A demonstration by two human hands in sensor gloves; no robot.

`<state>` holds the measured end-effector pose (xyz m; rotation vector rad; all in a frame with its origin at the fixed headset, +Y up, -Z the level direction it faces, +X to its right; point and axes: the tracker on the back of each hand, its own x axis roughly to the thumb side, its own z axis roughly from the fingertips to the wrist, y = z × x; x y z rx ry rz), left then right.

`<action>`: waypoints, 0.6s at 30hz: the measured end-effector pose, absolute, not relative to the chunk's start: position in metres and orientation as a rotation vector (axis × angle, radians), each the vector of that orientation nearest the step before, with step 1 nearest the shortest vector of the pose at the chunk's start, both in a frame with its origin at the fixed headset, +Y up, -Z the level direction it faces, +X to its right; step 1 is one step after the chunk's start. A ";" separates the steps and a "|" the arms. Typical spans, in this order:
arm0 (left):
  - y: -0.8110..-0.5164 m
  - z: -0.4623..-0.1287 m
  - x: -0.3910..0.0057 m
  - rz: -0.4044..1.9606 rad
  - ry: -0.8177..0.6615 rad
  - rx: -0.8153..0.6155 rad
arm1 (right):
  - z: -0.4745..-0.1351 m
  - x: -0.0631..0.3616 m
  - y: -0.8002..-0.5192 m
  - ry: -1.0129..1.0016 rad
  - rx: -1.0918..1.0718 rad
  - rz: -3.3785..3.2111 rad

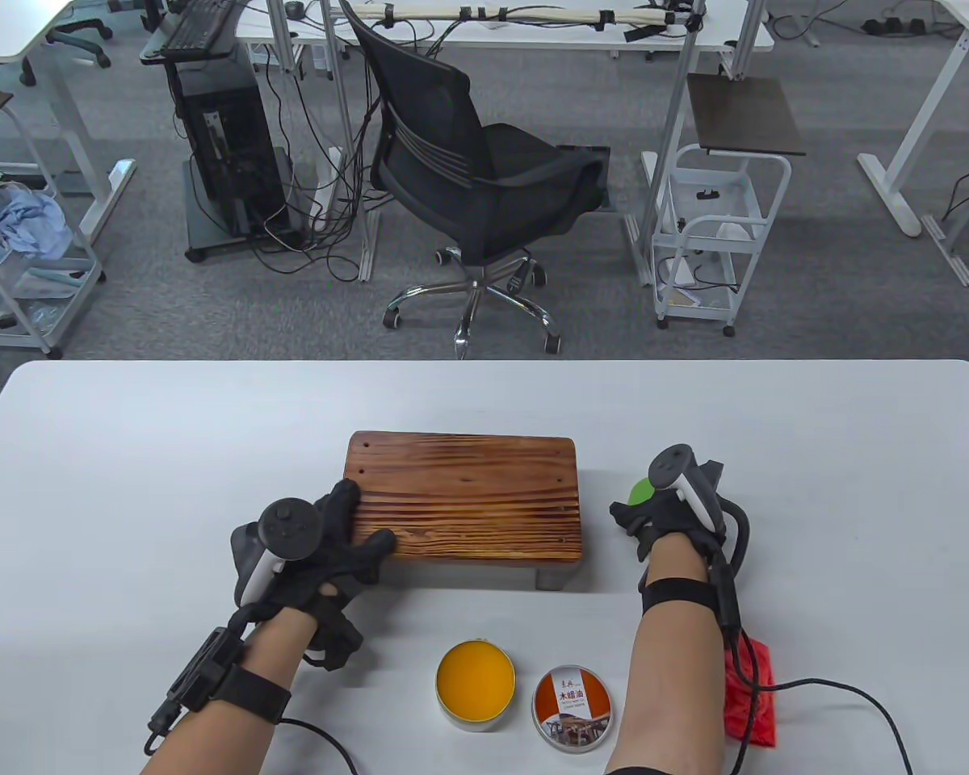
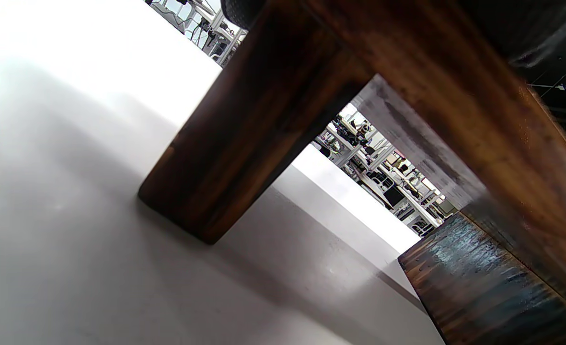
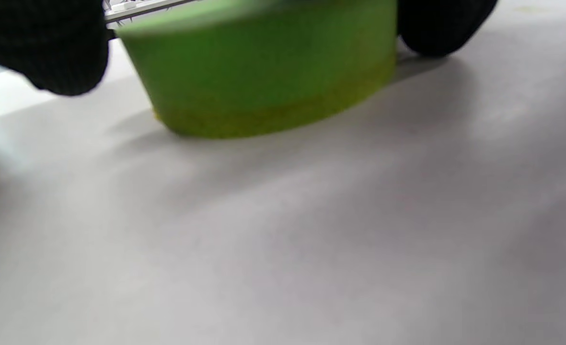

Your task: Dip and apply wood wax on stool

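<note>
Two hands are at work: your left hand lies with fingers spread on the stool top's corner at 7 o'clock, thumb along the near edge. Your right hand, at 3 o'clock of the stool, curls its fingers around a green sponge whose yellowed underside sits just at the table. At 6 o'clock of the stool stands the open wax tin, its lid just beside it at 3 o'clock.
</note>
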<state>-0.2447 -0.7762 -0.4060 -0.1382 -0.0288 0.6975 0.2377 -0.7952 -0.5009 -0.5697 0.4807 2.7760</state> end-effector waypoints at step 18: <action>-0.752 -0.395 -0.249 0.648 -0.038 -0.134 | -0.452 0.243 -0.717 0.206 -0.287 2.762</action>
